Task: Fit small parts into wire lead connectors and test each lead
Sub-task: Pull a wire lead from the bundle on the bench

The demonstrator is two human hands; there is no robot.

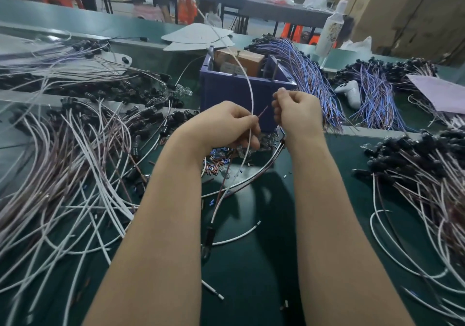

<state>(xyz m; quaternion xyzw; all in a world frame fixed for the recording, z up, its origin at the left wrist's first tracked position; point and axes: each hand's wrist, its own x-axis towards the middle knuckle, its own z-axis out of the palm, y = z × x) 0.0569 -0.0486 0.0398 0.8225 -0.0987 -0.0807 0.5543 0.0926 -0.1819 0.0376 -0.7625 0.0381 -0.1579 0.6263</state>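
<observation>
Head view. Left hand (226, 124): thumb and forefinger pinch a white wire (247, 81) that arcs up over the blue bin (226, 94), plus a short brown wire (263, 111) end.

Right hand (299, 114): fingers curled tight, gripping a lead (274, 154) that trails to the green tabletop (251, 275).

Small parts (216, 167) are heaped beneath the hands, with lead bundles (75, 149) on either side.
</observation>
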